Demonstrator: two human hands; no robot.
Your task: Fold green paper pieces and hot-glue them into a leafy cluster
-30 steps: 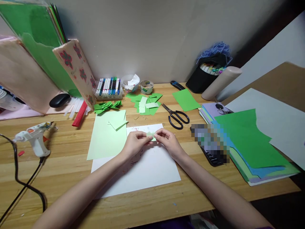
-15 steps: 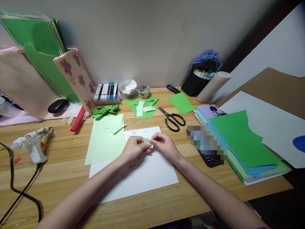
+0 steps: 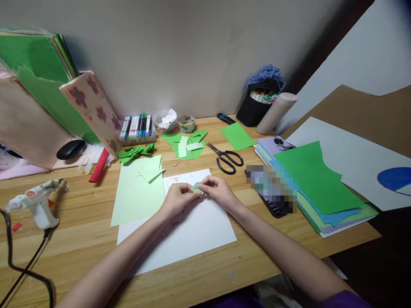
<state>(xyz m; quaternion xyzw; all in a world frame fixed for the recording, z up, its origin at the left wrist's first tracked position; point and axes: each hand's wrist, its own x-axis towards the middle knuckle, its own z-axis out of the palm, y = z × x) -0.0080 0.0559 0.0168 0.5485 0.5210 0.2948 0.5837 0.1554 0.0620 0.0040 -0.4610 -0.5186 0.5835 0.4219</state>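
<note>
A small piece of pale green paper (image 3: 196,187) is pinched between my two hands, above a white sheet (image 3: 199,231). My left hand (image 3: 178,199) grips it from the left with thumb and fingers. From the right, my right hand (image 3: 218,193) pinches its other side. Fingers cover part of the piece, so its exact fold is hard to see. To the left lies a larger light green sheet (image 3: 138,192) with a folded pale green piece (image 3: 151,174) on it. Beyond my hands are black-handled scissors (image 3: 227,158), lying partly spread.
Green paper scraps (image 3: 188,145) and folded green pieces (image 3: 136,152) lie toward the wall, near a marker box (image 3: 136,130) and a tape roll (image 3: 186,124). A glue gun (image 3: 41,205) with its cord lies left. Stacked coloured paper (image 3: 314,179) and a blurred dark object (image 3: 272,207) are right.
The pale green piece has turned a little between my fingers, and my right hand's fingers now reach further over it. The whole view has shifted slightly.
</note>
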